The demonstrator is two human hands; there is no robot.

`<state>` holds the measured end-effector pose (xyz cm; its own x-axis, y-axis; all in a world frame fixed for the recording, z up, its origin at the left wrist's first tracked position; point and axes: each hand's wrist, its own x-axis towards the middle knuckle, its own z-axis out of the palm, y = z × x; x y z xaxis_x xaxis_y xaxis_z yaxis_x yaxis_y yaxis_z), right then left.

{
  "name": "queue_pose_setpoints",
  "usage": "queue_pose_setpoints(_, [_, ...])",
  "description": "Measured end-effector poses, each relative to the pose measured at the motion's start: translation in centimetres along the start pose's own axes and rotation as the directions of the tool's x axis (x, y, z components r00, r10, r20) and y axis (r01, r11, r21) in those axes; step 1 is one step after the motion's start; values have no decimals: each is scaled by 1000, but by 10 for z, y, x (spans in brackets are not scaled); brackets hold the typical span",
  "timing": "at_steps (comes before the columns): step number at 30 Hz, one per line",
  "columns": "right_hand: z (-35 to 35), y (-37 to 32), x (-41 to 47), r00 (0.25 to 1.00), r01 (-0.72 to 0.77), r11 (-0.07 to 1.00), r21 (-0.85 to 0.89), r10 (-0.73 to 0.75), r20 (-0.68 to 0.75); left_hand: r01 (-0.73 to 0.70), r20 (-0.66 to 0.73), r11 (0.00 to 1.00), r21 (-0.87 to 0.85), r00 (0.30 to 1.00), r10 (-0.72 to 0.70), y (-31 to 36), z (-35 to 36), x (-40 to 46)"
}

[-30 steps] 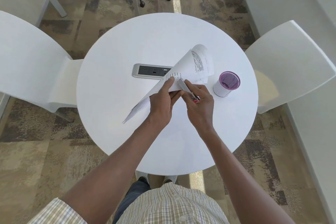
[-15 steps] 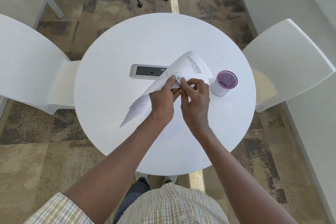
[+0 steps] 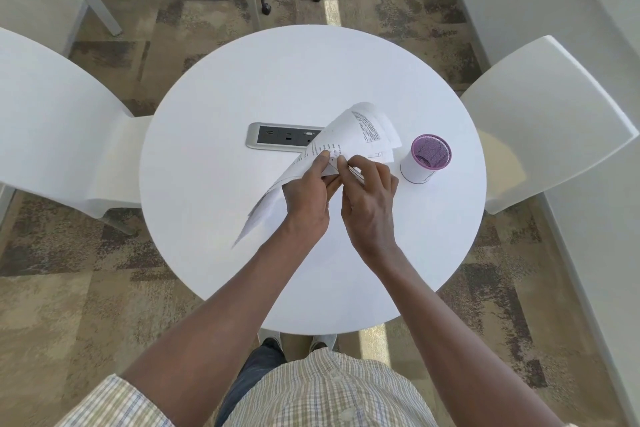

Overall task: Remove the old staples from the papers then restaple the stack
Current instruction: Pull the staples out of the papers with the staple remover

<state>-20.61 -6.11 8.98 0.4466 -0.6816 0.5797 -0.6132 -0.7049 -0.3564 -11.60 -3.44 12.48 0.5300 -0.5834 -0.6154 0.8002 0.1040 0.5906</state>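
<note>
Papers (image 3: pixel 346 139) lifted above the round table (image 3: pixel 214 253) — staple removal at the corner.
Head view: left hand (image 3: pixel 306 194) pinches the curled stack's corner; right hand (image 3: pixel 369 201) grips a slim metal tool (image 3: pixel 356 173) there. Likely risk — a hard pull tears the corner, since the sheets hang unsupported.

The person wears a short-sleeved shirt (image 3: pixel 329 392) in a fine plaid of cream, tan and pale blue, buttoned down the front with small pale buttons. Both forearms are bare below the sleeve (image 3: pixel 114 406) cuffs. Dark blue trousers (image 3: pixel 256 367) show beneath the hem, and pale-toed shoes (image 3: pixel 323 343) peek out under the table edge.
</note>
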Motion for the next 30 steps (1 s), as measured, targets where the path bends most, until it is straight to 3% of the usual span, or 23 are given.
queue_pose_setpoints(4, [1,-4,-3,971,-239,952,191,240,15,13,34,1000,-24,999,-12,2,-1,0])
queue_pose_setpoints(10, [-1,-4,-1,857,-515,766,385,468,217,5,19,1000,-17,1000,-5,4,-3,6])
queue_pose_setpoints(16, [-4,-7,7,672,-719,440,538,638,375,6,19,1000,-13,1000,-6,3,-5,8])
queue_pose_setpoints(19, [-8,-6,19,505,-786,190,588,746,435,24,31,999,-23,999,-24,5,-7,9])
queue_pose_setpoints(23, [-11,-4,29,353,-780,-102,617,743,569,50,45,998,-29,998,-49,9,-7,10])
queue_pose_setpoints(30, [-7,-7,41,257,-747,-330,577,658,708,94,82,995,28,992,-96,17,-11,13])
